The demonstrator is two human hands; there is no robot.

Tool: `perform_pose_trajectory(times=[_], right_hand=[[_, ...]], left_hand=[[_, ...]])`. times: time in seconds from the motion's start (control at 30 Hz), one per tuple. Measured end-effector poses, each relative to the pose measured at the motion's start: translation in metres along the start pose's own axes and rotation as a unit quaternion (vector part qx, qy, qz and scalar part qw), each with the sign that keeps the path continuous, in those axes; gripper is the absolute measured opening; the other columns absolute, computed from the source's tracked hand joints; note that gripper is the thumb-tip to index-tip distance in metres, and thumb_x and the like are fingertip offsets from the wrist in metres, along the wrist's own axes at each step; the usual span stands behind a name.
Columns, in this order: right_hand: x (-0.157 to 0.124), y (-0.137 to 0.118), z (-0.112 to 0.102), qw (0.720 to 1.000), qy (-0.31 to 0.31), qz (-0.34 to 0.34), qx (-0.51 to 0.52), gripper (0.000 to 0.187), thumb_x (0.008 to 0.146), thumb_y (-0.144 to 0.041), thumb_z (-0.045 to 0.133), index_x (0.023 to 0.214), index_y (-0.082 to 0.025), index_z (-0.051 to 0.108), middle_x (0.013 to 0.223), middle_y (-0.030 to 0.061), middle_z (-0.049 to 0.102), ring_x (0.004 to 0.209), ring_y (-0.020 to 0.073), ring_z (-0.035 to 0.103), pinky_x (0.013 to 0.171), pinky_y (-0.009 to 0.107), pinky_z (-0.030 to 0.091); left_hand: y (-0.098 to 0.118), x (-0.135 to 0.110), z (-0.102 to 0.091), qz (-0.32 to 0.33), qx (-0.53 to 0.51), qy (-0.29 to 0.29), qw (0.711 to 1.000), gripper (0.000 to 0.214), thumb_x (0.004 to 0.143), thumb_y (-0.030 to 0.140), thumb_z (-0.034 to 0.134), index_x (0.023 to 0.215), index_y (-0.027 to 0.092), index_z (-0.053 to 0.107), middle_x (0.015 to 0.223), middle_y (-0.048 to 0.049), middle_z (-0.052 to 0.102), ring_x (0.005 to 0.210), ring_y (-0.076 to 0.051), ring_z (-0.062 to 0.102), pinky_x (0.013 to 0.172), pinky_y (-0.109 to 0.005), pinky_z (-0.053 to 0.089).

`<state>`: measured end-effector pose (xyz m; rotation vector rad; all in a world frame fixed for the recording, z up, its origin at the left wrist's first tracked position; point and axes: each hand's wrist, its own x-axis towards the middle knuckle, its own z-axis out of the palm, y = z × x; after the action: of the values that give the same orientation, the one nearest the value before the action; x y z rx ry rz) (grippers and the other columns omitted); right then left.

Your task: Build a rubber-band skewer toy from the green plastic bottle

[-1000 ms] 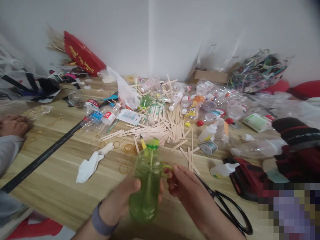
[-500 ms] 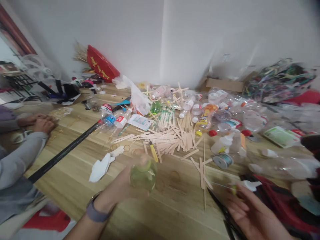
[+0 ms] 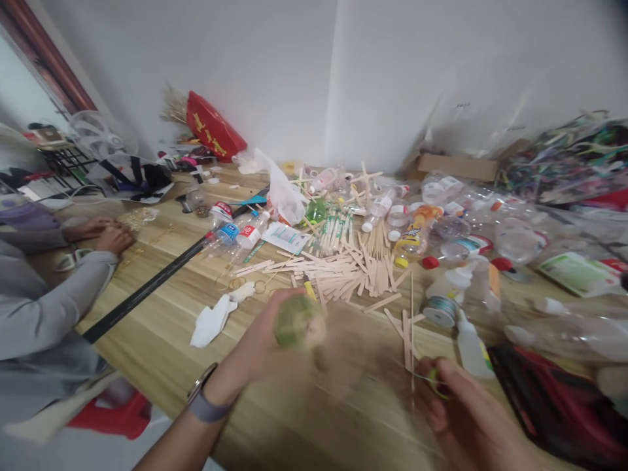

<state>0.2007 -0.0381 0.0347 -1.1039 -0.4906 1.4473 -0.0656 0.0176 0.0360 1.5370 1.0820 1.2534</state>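
My left hand (image 3: 265, 347), with a grey band on the wrist, is wrapped round a green plastic bottle (image 3: 299, 324) that I hold over the wooden table (image 3: 161, 327); the bottle is smeared by motion. My right hand (image 3: 466, 418) is low at the right, fingers curled round a small green ring-like thing (image 3: 434, 381) with a thin thread running from it. Just beyond it lie a white glue bottle (image 3: 471, 340) and a spool of thread (image 3: 440, 309). A heap of wooden craft sticks (image 3: 343, 268) lies further back.
Another person in grey sleeves (image 3: 44, 307) works at the left edge. A black rod (image 3: 147, 288) crosses the table, with a crumpled tissue (image 3: 213, 319) beside it. Empty plastic bottles (image 3: 461, 222), rubber bands, a cardboard box (image 3: 456, 167) and a red bag (image 3: 564, 405) crowd the back and right.
The view has swung left. My hands have separated: the left hand has tipped and carried the green bottle forward, and the right hand has drawn away to the right with the small green piece.
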Motion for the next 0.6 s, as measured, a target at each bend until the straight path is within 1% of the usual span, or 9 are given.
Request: perform_pose_trajectory(times=[0.03,0.07,0.13,0.23,0.3,0.37,0.47,0.53,0.6], right_hand=[[0.001,0.002,0.012,1.000,0.006,0.009,-0.010,0.020,0.071,-0.034,0.082,0.073,-0.019,0.069,0.069,-0.0009,0.058,0.051,0.0086,0.044,0.045,0.023,0.042],[0.002,0.004,0.022,1.000,-0.005,0.011,-0.016,0.026,0.069,-0.040,0.082,0.070,-0.018,0.067,0.063,-0.0029,0.051,0.051,0.0080,0.042,0.045,0.021,0.040],[0.009,0.010,0.038,0.999,-0.029,0.014,-0.021,0.034,0.067,-0.046,0.082,0.066,-0.018,0.063,0.060,-0.0041,0.047,0.053,0.0086,0.041,0.047,0.021,0.038],[0.018,0.017,0.053,0.997,-0.063,0.040,-0.022,0.037,0.063,-0.047,0.085,0.064,-0.018,0.060,0.060,-0.0042,0.048,0.055,0.0099,0.041,0.050,0.023,0.037],[0.021,0.018,0.059,0.994,-0.089,0.061,-0.019,0.038,0.061,-0.045,0.086,0.063,-0.018,0.060,0.058,-0.0048,0.047,0.054,0.0095,0.039,0.051,0.023,0.036],[0.020,0.018,0.061,0.992,-0.103,0.076,-0.013,0.038,0.058,-0.045,0.087,0.063,-0.017,0.062,0.056,-0.0052,0.046,0.053,0.0089,0.039,0.050,0.022,0.035],[0.018,0.017,0.053,0.993,-0.089,0.084,-0.002,0.038,0.056,-0.046,0.088,0.067,-0.016,0.068,0.061,-0.0028,0.054,0.055,0.0090,0.043,0.050,0.021,0.037],[0.018,0.015,0.043,0.995,-0.065,0.077,0.012,0.036,0.056,-0.044,0.089,0.067,-0.016,0.070,0.067,-0.0003,0.061,0.055,0.0086,0.045,0.049,0.021,0.039],[0.019,0.010,0.031,0.996,-0.026,0.075,0.031,0.033,0.055,-0.039,0.090,0.066,-0.016,0.070,0.069,0.0008,0.064,0.054,0.0079,0.046,0.048,0.021,0.040]], left_hand=[[-0.001,-0.001,0.001,0.004,0.006,-0.005,1.000,0.062,0.061,0.006,0.079,0.118,0.026,0.065,0.117,-0.0045,0.064,0.111,-0.028,0.056,0.101,-0.037,0.041],[-0.002,-0.002,0.002,0.008,0.014,-0.012,1.000,0.060,0.063,0.006,0.077,0.118,0.026,0.064,0.117,-0.0046,0.064,0.111,-0.028,0.056,0.100,-0.037,0.042],[-0.003,-0.004,0.005,0.025,0.032,-0.031,0.999,0.059,0.066,0.008,0.074,0.120,0.027,0.063,0.118,-0.0039,0.063,0.111,-0.027,0.056,0.099,-0.035,0.043],[-0.002,-0.007,0.008,0.054,0.066,-0.059,0.995,0.058,0.071,0.011,0.069,0.125,0.028,0.060,0.122,-0.0008,0.060,0.114,-0.028,0.054,0.101,-0.035,0.041],[0.000,-0.008,0.009,0.065,0.091,-0.076,0.991,0.056,0.074,0.014,0.068,0.127,0.027,0.057,0.123,-0.0017,0.059,0.114,-0.028,0.055,0.101,-0.037,0.042],[0.001,-0.008,0.008,0.060,0.113,-0.097,0.987,0.053,0.076,0.016,0.070,0.126,0.027,0.056,0.123,-0.0053,0.059,0.113,-0.027,0.056,0.099,-0.038,0.044],[-0.001,-0.007,0.003,0.083,0.148,-0.145,0.975,0.059,0.075,0.023,0.074,0.129,0.027,0.051,0.128,-0.0082,0.056,0.118,-0.030,0.053,0.102,-0.042,0.043],[-0.004,-0.007,-0.001,0.105,0.169,-0.168,0.966,0.066,0.071,0.023,0.078,0.130,0.028,0.049,0.130,-0.0074,0.055,0.122,-0.030,0.050,0.105,-0.043,0.041],[-0.005,-0.006,-0.005,0.111,0.179,-0.165,0.964,0.066,0.070,0.019,0.078,0.128,0.029,0.050,0.127,-0.0052,0.057,0.119,-0.027,0.052,0.104,-0.041,0.042]])
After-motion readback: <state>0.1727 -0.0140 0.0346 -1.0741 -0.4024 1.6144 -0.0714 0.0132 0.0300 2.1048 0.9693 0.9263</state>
